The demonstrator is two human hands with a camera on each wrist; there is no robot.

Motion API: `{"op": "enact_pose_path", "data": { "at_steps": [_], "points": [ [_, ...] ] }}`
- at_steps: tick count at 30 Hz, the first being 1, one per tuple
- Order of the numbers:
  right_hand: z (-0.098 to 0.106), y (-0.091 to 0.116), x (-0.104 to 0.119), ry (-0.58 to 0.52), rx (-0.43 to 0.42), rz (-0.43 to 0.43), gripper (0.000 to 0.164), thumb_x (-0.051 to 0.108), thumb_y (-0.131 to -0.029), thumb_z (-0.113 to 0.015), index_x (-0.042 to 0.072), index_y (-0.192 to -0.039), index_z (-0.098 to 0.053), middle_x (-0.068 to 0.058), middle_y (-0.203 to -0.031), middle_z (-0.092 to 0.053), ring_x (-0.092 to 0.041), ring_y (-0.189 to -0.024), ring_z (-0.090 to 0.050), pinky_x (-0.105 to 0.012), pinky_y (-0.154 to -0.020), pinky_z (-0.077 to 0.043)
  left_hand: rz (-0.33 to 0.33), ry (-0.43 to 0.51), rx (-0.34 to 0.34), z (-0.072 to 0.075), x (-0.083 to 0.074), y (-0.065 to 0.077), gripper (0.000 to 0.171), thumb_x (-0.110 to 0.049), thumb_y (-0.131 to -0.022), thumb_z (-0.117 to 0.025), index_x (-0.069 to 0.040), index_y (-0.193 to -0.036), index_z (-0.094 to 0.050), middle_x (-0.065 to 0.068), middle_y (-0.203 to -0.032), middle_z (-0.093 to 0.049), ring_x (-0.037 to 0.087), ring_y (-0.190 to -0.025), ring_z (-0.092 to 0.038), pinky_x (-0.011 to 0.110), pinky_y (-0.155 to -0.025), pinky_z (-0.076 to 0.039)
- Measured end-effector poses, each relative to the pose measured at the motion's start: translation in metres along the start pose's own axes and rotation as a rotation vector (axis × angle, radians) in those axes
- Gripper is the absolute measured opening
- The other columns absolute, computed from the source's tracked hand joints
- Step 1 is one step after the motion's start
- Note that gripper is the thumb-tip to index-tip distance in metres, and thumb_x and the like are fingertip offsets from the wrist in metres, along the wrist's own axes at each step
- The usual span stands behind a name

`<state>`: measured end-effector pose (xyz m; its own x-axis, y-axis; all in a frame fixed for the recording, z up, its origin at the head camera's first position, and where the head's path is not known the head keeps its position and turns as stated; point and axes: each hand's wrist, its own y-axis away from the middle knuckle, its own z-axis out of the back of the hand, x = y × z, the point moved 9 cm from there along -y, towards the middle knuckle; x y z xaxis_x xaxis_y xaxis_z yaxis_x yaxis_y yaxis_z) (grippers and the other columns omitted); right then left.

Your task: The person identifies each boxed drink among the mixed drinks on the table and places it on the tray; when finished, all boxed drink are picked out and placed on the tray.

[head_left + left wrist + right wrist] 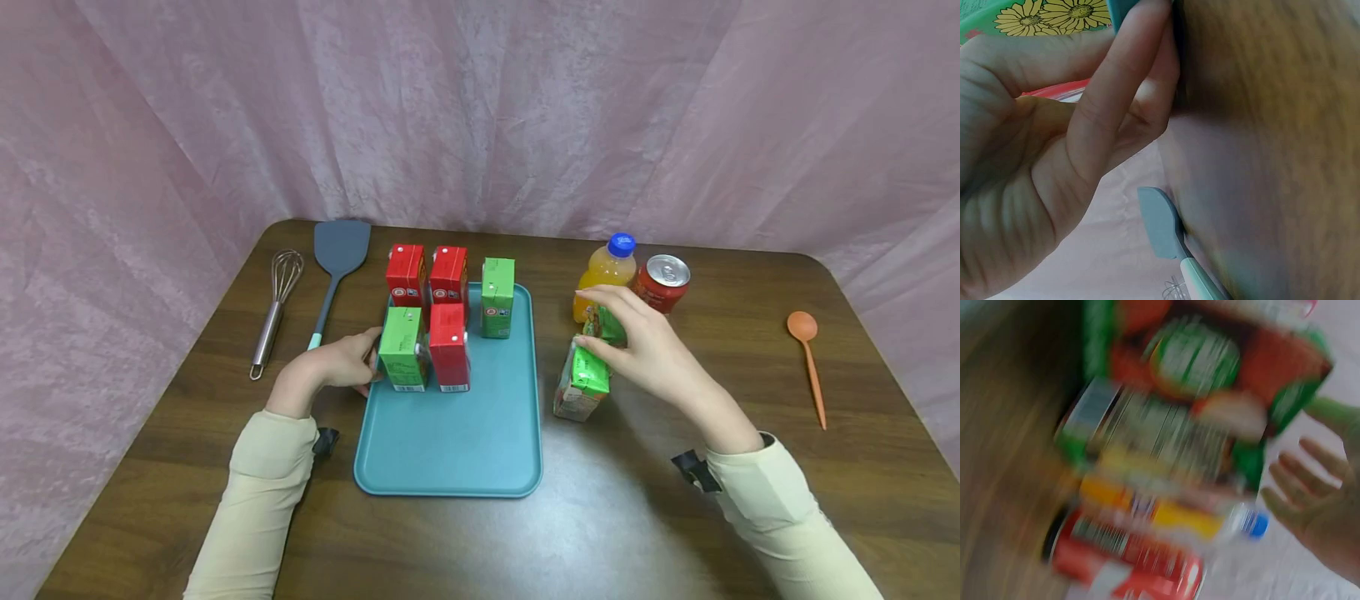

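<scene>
My left hand (341,362) pinches the left rim of a teal tray (480,450); in the left wrist view its thumb and fingers meet at the tray's edge (1121,12). Three red juice cartons (448,342) and two green ones (402,354) stand upright on the tray. My right hand (648,342) hovers beside a green juice carton (581,383) right of the tray, fingers spread and thumb near the carton's top. Behind it is another green carton (611,327), partly hidden. The right wrist view is blurred; there the fingers (1304,481) stand off the carton (1197,362).
An orange juice bottle (607,271) and a red soda can (662,282) stand behind the right hand. An orange spoon (806,342) lies far right. On the left lie a whisk (277,304) and a grey spatula (341,250). A pink curtain (480,108) hangs behind the table.
</scene>
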<state>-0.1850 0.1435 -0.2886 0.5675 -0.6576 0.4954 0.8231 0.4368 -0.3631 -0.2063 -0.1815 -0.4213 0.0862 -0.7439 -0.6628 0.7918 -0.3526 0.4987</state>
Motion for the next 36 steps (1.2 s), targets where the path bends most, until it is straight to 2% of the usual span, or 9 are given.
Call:
{"op": "enact_pose_path", "data": {
  "at_steps": [3, 6, 11, 17, 20, 24, 27, 31, 36],
  "points": [
    [0.007, 0.007, -0.016, 0.014, 0.030, 0.012, 0.055, 0.014, -0.079, -0.075, 0.007, -0.128, -0.053, -0.010, -0.124, -0.054, -0.026, -0.109, -0.054, -0.038, -0.084, -0.051, -0.001, -0.001, -0.002, 0.000, 0.001, 0.001, 0.079, 0.007, -0.085, -0.055, 0.008, -0.145, -0.005, 0.008, -0.070, -0.045, 0.020, -0.065, -0.058, 0.033, -0.064, -0.055],
    [0.014, 0.013, -0.030, 0.028, 0.036, 0.015, 0.057, 0.013, -0.077, -0.077, 0.006, -0.128, -0.052, -0.010, -0.122, -0.054, -0.020, -0.093, -0.057, -0.026, -0.073, -0.051, -0.003, 0.003, -0.002, 0.000, 0.001, 0.001, 0.079, 0.007, -0.085, -0.055, 0.009, -0.145, -0.005, 0.007, -0.069, -0.044, 0.019, -0.065, -0.058, 0.033, -0.064, -0.055],
    [0.016, 0.019, -0.048, 0.055, 0.043, -0.013, 0.066, 0.012, -0.070, -0.081, 0.007, -0.129, -0.051, -0.008, -0.123, -0.054, -0.012, -0.083, -0.054, -0.020, -0.074, -0.043, -0.004, 0.012, 0.005, -0.001, 0.002, 0.001, 0.079, 0.007, -0.085, -0.054, 0.008, -0.145, -0.005, 0.005, -0.067, -0.041, 0.018, -0.065, -0.058, 0.032, -0.065, -0.055],
    [0.011, 0.019, -0.061, 0.009, 0.040, -0.027, 0.073, 0.011, -0.067, -0.084, 0.004, -0.131, -0.049, -0.011, -0.125, -0.052, -0.019, -0.084, -0.055, -0.015, -0.074, -0.042, 0.004, 0.014, 0.008, -0.002, 0.004, 0.001, 0.078, 0.005, -0.086, -0.054, 0.007, -0.146, -0.004, 0.003, -0.065, -0.038, 0.017, -0.065, -0.059, 0.032, -0.065, -0.055],
    [0.007, 0.019, -0.069, -0.015, 0.043, -0.065, 0.076, 0.012, -0.066, -0.085, 0.003, -0.132, -0.047, -0.012, -0.123, -0.052, -0.024, -0.083, -0.056, -0.018, -0.073, -0.043, 0.004, 0.004, 0.007, -0.002, 0.004, 0.000, 0.077, 0.004, -0.086, -0.055, 0.007, -0.146, -0.007, 0.004, -0.066, -0.039, 0.018, -0.067, -0.061, 0.032, -0.066, -0.055],
    [-0.002, 0.019, -0.080, -0.050, 0.100, -0.158, 0.083, 0.019, -0.069, -0.084, 0.004, -0.138, -0.040, -0.015, -0.124, -0.051, -0.028, -0.088, -0.058, -0.036, -0.076, -0.050, 0.005, 0.000, 0.008, -0.002, 0.003, 0.000, 0.075, 0.004, -0.086, -0.055, 0.005, -0.146, -0.009, 0.005, -0.069, -0.039, 0.019, -0.070, -0.061, 0.032, -0.067, -0.055],
    [-0.007, 0.019, -0.085, -0.110, 0.129, -0.208, 0.084, 0.017, -0.069, -0.083, 0.004, -0.138, -0.037, -0.017, -0.126, -0.051, -0.033, -0.097, -0.060, -0.048, -0.079, -0.051, 0.004, 0.009, 0.007, -0.002, 0.003, 0.000, 0.076, 0.004, -0.086, -0.055, 0.005, -0.146, -0.009, 0.005, -0.069, -0.040, 0.019, -0.069, -0.060, 0.032, -0.066, -0.055],
    [-0.008, 0.017, -0.087, -0.220, 0.117, -0.244, 0.081, 0.009, -0.065, -0.085, 0.001, -0.132, -0.040, -0.019, -0.127, -0.051, -0.039, -0.110, -0.057, -0.043, -0.085, -0.049, 0.003, 0.014, 0.006, -0.001, 0.003, 0.000, 0.078, 0.005, -0.086, -0.054, 0.006, -0.146, -0.005, 0.004, -0.066, -0.039, 0.018, -0.067, -0.059, 0.032, -0.065, -0.055],
    [-0.007, 0.019, -0.091, -0.305, 0.089, -0.330, 0.081, 0.013, -0.065, -0.085, -0.001, -0.131, -0.040, -0.019, -0.127, -0.051, -0.040, -0.113, -0.054, -0.033, -0.085, -0.049, 0.000, 0.012, 0.005, 0.001, 0.002, -0.001, 0.078, 0.005, -0.086, -0.055, 0.006, -0.146, -0.005, 0.005, -0.068, -0.040, 0.019, -0.066, -0.058, 0.033, -0.065, -0.055]
  ]
}}
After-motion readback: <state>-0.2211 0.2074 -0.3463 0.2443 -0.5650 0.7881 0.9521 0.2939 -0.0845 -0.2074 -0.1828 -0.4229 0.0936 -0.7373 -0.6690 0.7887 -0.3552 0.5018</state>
